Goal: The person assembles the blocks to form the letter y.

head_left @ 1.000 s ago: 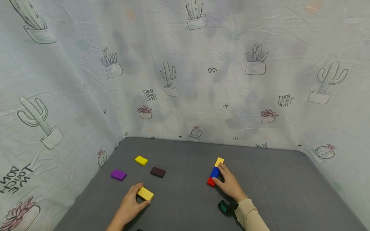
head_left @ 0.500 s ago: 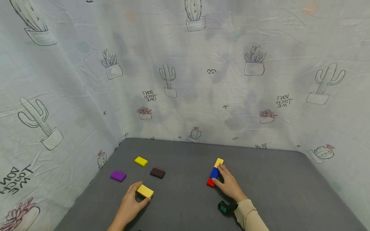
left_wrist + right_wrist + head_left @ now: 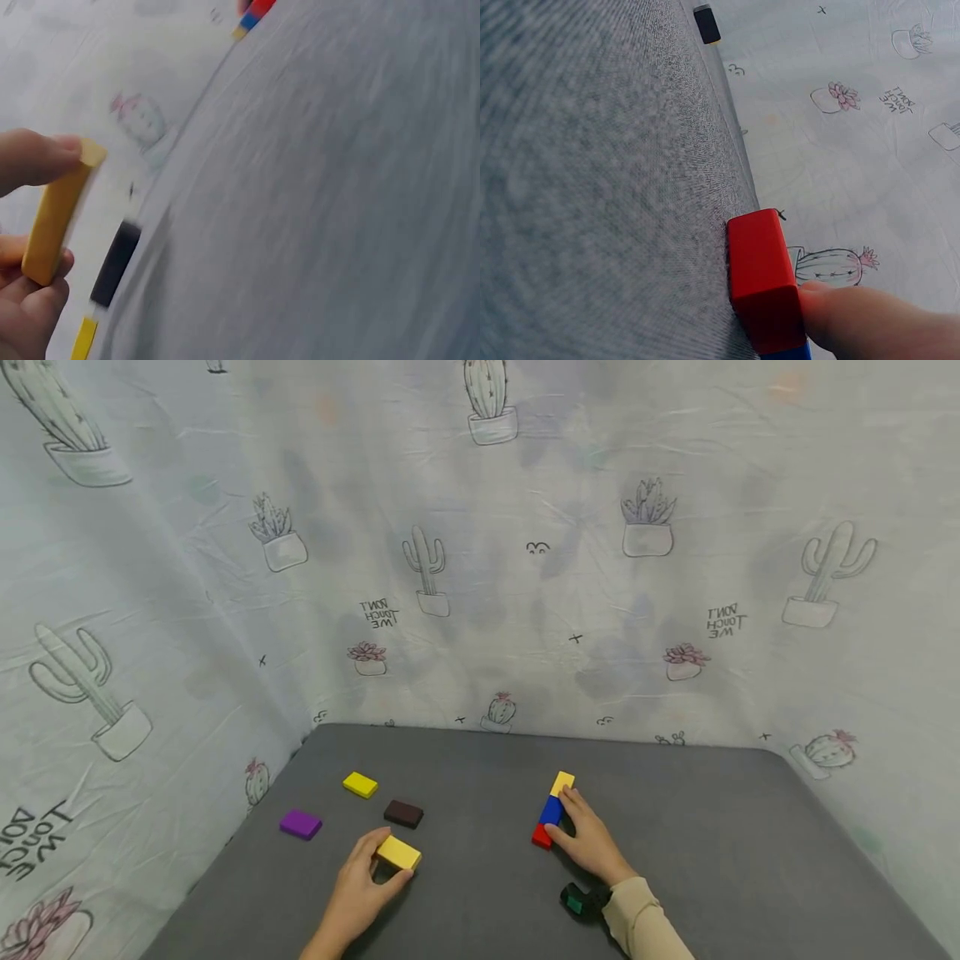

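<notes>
The pale yellow block (image 3: 399, 853) is clamped in the left hand (image 3: 360, 889), thumb on one end and fingers on the other, and looks lifted off the grey tabletop (image 3: 480, 902). Just beyond that grip lies a dark brown block (image 3: 403, 814); farther beyond, a bright yellow block (image 3: 361, 785); to its left, a purple block (image 3: 301, 824). Well to the right of the grip, a red block (image 3: 542, 837), a blue block (image 3: 551, 812) and a light yellow block (image 3: 562, 783) lie end to end. The right hand (image 3: 592, 843) touches this row along its near right side, thumb and fingertip spread apart rather than pinching. The step in hand seems to be carrying the held block while the row is steadied; the next move would call for a level grip and aligned ends.
</notes>
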`<action>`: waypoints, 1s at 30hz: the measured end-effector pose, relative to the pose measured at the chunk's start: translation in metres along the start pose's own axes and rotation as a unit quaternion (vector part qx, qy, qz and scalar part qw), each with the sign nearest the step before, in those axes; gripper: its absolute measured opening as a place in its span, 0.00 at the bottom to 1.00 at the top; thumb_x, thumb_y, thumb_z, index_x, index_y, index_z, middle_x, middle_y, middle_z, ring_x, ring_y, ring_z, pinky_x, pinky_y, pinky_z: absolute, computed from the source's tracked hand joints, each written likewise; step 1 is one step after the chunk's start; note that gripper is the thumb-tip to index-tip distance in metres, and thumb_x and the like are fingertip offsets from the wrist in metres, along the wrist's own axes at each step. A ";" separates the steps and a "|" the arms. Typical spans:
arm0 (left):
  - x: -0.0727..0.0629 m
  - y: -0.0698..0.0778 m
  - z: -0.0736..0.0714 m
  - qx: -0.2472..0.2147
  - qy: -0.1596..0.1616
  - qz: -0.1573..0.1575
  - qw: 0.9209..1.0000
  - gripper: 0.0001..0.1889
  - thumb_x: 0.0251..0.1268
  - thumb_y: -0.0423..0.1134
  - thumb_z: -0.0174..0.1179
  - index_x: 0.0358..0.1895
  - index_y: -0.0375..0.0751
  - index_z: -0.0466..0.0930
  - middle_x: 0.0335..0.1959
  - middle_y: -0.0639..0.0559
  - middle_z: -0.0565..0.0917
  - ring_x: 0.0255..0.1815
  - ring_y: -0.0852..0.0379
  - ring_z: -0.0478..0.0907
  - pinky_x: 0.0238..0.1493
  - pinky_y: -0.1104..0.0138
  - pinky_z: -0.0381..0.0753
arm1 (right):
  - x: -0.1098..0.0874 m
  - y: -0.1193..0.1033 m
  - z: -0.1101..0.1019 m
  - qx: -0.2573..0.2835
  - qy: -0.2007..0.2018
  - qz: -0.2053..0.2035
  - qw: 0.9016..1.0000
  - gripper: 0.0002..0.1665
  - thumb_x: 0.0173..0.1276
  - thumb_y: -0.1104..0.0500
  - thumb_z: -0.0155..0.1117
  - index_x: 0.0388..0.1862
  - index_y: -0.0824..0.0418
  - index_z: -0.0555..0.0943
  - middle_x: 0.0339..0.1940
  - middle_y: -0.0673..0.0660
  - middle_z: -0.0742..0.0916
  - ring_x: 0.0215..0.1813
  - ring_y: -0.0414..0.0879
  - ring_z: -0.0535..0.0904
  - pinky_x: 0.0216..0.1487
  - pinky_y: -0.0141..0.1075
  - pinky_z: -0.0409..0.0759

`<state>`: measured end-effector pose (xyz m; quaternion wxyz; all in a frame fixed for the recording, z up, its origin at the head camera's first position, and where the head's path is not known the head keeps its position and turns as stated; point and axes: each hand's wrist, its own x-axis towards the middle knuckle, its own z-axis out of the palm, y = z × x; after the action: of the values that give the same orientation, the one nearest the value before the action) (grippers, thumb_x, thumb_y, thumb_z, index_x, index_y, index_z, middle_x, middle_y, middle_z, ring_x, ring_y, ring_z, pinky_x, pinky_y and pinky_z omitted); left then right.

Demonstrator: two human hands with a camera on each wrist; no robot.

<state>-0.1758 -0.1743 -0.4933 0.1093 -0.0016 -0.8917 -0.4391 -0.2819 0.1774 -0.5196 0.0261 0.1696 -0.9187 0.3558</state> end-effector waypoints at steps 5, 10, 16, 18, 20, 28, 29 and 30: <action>0.010 0.011 0.014 -0.015 -0.012 0.030 0.999 0.39 0.51 0.47 0.71 0.65 0.31 0.67 0.62 0.39 0.70 0.62 0.41 0.71 0.58 0.52 0.74 | 0.002 0.000 -0.003 -0.001 0.003 0.002 1.000 0.44 0.68 0.42 0.58 0.73 0.66 0.60 0.75 0.64 0.61 0.76 0.60 0.52 0.70 0.59 0.56; 0.022 0.020 0.025 -0.015 -0.026 0.052 0.998 0.39 0.51 0.46 0.71 0.64 0.29 0.67 0.61 0.40 0.71 0.60 0.43 0.73 0.58 0.53 0.75 | 0.003 0.001 -0.001 -0.015 0.000 0.004 1.000 0.44 0.68 0.40 0.57 0.73 0.65 0.60 0.75 0.64 0.62 0.76 0.60 0.53 0.70 0.58 0.56; 0.031 0.029 0.044 -0.024 -0.037 0.057 0.997 0.38 0.53 0.49 0.70 0.63 0.28 0.68 0.60 0.38 0.71 0.61 0.40 0.71 0.58 0.51 0.74 | 0.000 0.001 0.002 -0.008 0.005 0.003 1.000 0.44 0.67 0.41 0.58 0.72 0.65 0.61 0.74 0.64 0.62 0.76 0.60 0.53 0.70 0.58 0.57; 0.033 0.031 0.050 -0.028 -0.039 0.062 0.997 0.38 0.53 0.49 0.69 0.62 0.27 0.67 0.61 0.37 0.70 0.61 0.39 0.71 0.58 0.50 0.74 | -0.001 0.002 0.003 -0.009 0.007 0.001 1.000 0.43 0.67 0.41 0.58 0.72 0.65 0.61 0.74 0.64 0.62 0.76 0.60 0.53 0.70 0.58 0.57; 0.036 0.034 0.056 -0.030 -0.041 0.066 0.997 0.38 0.53 0.49 0.69 0.62 0.27 0.68 0.60 0.37 0.70 0.61 0.39 0.71 0.58 0.50 0.75 | -0.002 0.002 0.004 -0.011 0.008 -0.001 1.000 0.43 0.67 0.41 0.58 0.72 0.65 0.61 0.74 0.64 0.62 0.75 0.61 0.54 0.70 0.58 0.58; 0.048 0.042 0.079 -0.010 -0.033 0.066 0.997 0.38 0.54 0.51 0.69 0.62 0.27 0.68 0.59 0.37 0.72 0.59 0.41 0.73 0.55 0.52 0.77 | 0.000 0.002 0.003 -0.007 0.006 0.005 1.000 0.44 0.67 0.41 0.58 0.73 0.65 0.60 0.75 0.62 0.62 0.76 0.59 0.53 0.71 0.57 0.57; 0.049 0.042 0.081 -0.008 -0.032 0.066 0.997 0.38 0.54 0.51 0.69 0.62 0.27 0.69 0.59 0.37 0.72 0.58 0.41 0.73 0.54 0.52 0.77 | 0.001 0.002 0.003 -0.008 0.004 0.006 1.000 0.44 0.67 0.41 0.58 0.73 0.64 0.60 0.75 0.62 0.62 0.76 0.58 0.52 0.71 0.57 0.56; 0.051 0.043 0.084 -0.006 -0.033 0.067 0.997 0.38 0.54 0.50 0.69 0.61 0.27 0.69 0.59 0.37 0.72 0.58 0.41 0.73 0.54 0.52 0.78 | 0.001 0.002 0.003 -0.010 0.002 0.008 1.000 0.44 0.67 0.41 0.58 0.73 0.64 0.60 0.75 0.61 0.62 0.76 0.58 0.52 0.71 0.56 0.56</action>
<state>-0.2376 -0.0866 -0.4995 0.1095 -0.0764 -0.8900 -0.4360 -0.2835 0.1769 -0.5227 0.0269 0.1615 -0.9234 0.3473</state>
